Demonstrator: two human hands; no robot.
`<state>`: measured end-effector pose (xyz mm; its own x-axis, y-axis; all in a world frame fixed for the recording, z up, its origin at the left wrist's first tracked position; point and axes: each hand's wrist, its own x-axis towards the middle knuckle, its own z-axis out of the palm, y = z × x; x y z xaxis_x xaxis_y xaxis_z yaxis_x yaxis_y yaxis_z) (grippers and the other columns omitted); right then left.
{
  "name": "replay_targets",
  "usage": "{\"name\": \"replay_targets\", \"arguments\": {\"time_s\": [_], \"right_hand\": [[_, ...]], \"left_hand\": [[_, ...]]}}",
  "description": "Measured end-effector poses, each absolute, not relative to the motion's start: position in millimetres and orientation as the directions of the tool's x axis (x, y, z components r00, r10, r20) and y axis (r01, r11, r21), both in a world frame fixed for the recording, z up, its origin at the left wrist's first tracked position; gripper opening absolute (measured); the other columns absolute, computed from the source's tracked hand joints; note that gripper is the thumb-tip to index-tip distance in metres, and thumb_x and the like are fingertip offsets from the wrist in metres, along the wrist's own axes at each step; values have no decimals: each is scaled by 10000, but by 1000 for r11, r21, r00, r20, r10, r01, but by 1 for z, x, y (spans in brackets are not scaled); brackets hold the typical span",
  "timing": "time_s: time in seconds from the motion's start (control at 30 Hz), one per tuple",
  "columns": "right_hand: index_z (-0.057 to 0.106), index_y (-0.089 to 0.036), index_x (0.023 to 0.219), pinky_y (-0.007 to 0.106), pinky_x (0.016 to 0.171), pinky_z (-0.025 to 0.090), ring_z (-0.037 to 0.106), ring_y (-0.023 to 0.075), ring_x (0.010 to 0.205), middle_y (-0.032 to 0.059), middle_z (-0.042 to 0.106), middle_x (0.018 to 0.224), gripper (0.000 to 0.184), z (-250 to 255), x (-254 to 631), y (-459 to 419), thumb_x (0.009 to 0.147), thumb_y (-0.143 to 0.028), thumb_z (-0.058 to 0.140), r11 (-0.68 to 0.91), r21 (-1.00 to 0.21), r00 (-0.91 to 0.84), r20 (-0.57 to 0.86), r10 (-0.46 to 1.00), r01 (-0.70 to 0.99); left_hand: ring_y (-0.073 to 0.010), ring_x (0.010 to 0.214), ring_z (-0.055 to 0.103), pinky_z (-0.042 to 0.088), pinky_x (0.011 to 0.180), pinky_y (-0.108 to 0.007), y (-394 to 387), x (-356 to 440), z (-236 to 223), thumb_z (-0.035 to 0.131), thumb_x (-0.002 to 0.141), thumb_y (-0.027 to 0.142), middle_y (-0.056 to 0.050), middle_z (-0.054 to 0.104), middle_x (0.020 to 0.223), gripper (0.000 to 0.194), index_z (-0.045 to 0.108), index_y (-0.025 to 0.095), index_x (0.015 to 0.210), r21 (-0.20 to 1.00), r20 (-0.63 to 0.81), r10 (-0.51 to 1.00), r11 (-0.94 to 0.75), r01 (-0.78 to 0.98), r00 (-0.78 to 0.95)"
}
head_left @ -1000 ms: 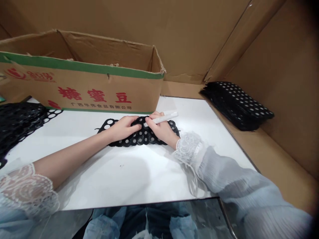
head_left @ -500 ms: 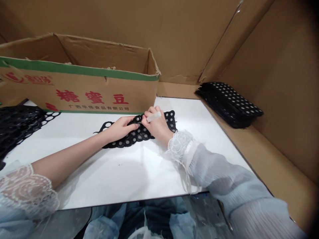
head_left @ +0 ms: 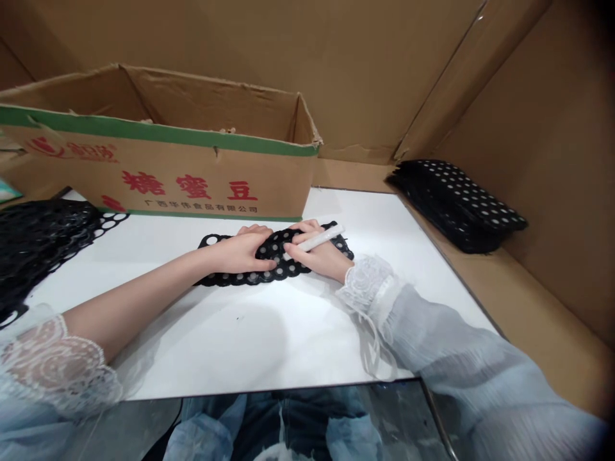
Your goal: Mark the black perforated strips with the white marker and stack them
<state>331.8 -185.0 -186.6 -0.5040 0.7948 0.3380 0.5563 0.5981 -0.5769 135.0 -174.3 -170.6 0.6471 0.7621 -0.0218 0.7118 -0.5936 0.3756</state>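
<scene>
A black scalloped sheet with rows of pale round dots lies on the white tabletop, its middle bulging up a little. My left hand grips it with the thumb on the near face and the fingers over the far edge. Just right of that, my right hand pinches a white pen-like stick, slanted with its lower end by the dots. Its fingers also touch the sheet's far edge. What the stick's tip touches is hidden.
An open cardboard box with a green rim and red lettering stands behind my hands. More black sheets with round holes are heaped at left. A stack of dotted black sheets lies at right against a cardboard wall.
The stick now lies flatter and shows more of its length. My right hand has shifted down and its grip has turned. The sheet's middle is raised more between my hands.
</scene>
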Motion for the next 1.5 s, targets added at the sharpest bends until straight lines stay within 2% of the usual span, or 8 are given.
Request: {"name": "replay_targets", "arguments": {"time_s": [0.3,0.6,0.83,0.97,1.03,1.2,1.3,1.5], "right_hand": [[525,-168,528,333,861,330,442,169,917,45,545,937,291,-187,330,-183,792,-270,462,603,-543,-496,350,795,584],[556,-165,584,364,836,254,364,200,968,55,484,975,332,-188,319,-197,840,-317,409,635,-342,-506,397,766,693],[586,-189,743,371,831,263,350,224,961,80,456,972,244,-195,311,-196,845,-303,396,603,-202,-479,441,759,772],[588,-181,778,370,832,276,364,227,957,87,470,961,212,-191,311,-192,834,-265,402,568,-160,-449,459,767,807],[590,-179,785,372,832,281,371,227,953,88,477,955,216,-190,313,-190,836,-260,396,573,-135,-456,470,755,809],[596,-180,726,381,828,299,388,221,947,82,491,934,247,-192,316,-188,834,-283,399,614,-148,-484,485,729,776],[580,-172,671,377,859,304,389,212,986,77,492,986,239,-194,317,-186,818,-270,418,649,-209,-476,526,705,731],[514,-168,655,392,914,289,344,236,1098,95,452,1134,169,-191,319,-190,759,-300,491,652,-277,-405,598,692,706]], "left_hand": [[-208,776,542,380,624,-262,-179,137,-159,503,673,443,-41,590,866,318,476,176,843,441,-118,813,-471,763,570],[-180,605,532,336,491,-242,-184,137,-153,434,692,520,-47,595,724,357,486,175,768,298,-271,832,-405,865,483],[-116,512,420,301,467,-220,-193,144,-153,460,699,393,24,450,567,221,451,176,654,543,-243,846,-287,789,475],[-121,577,464,341,525,-213,-192,142,-153,467,704,363,30,493,642,188,461,178,736,673,-216,818,-271,688,534],[-138,657,508,370,585,-216,-188,139,-152,464,716,369,20,545,734,207,482,182,802,670,-218,770,-329,665,600],[-188,644,534,365,575,-258,-181,135,-151,406,752,454,-33,577,719,291,485,175,770,324,-237,813,-450,832,532],[-227,710,548,381,676,-305,-182,135,-157,369,781,469,-64,582,715,338,499,160,821,167,-189,823,-511,843,536],[-351,1018,455,326,835,-425,-195,135,-163,472,746,534,-211,498,1081,557,441,76,1059,-147,256,805,-514,845,535]]}}
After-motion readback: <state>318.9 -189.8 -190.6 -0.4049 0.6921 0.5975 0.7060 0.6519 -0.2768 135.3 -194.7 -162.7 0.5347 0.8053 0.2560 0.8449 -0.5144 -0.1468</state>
